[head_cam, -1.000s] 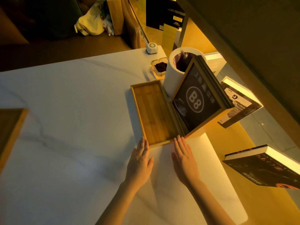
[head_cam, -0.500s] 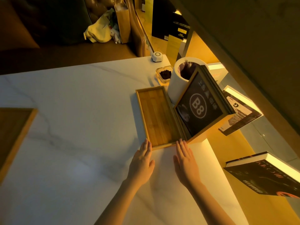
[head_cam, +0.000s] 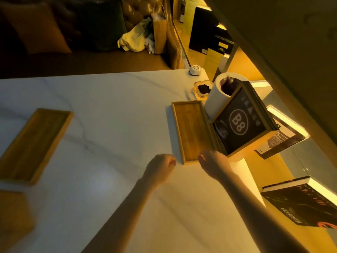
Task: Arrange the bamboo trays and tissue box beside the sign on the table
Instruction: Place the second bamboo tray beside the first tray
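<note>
A bamboo tray (head_cam: 192, 132) lies flat on the white marble table (head_cam: 113, 110), its long side against the dark "B8" sign (head_cam: 238, 123) in a wooden frame. My left hand (head_cam: 160, 168) hovers just left of the tray's near corner, fingers curled, holding nothing. My right hand (head_cam: 213, 162) is at the tray's near edge below the sign, fingers curled in, also empty. A second bamboo tray (head_cam: 34, 143) lies at the far left of the table. A brown wooden object (head_cam: 12, 210), partly cut off, sits at the left edge; it may be the tissue box.
Behind the sign stand a white cylinder (head_cam: 217, 99), a glass ashtray (head_cam: 202, 89) and a small white device (head_cam: 195, 70). Books (head_cam: 300, 203) lean on a lit shelf to the right. A dark sofa with a bag (head_cam: 135, 41) is beyond the table.
Both hands have drawn back slightly from the tray's near edge and curled their fingers. The view has swung left, bringing the second tray and the brown object into sight.
</note>
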